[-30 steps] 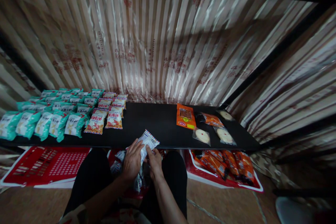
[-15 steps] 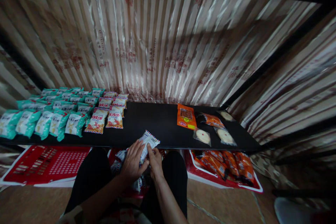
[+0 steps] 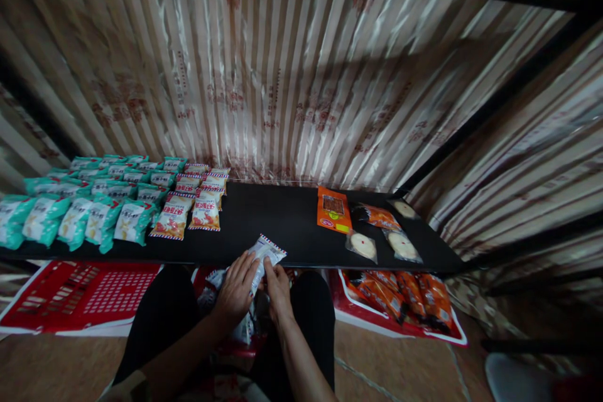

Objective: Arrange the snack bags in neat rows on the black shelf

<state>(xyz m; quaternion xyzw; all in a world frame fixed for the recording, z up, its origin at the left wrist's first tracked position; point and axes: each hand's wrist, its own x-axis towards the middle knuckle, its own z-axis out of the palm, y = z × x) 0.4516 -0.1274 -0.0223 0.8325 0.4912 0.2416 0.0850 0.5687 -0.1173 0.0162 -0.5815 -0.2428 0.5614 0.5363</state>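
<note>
Black shelf [image 3: 277, 217] first: my hands are together at its front edge, near the middle. Left hand [image 3: 235, 292] lies across the silvery packet [image 3: 266, 251], grip unclear; right hand [image 3: 279, 292] pinches it. I'd press lightly, evenly, so nothing inside crushes.

Dark characters on teal packets [image 3: 134, 222], red characters on orange-and-white packets [image 3: 172, 216], wording apparently unreadable

Bare black shelf [image 3: 271, 217] lies open between shrimp packets [image 3: 205, 210] and orange pouch [image 3: 333, 209].
</note>
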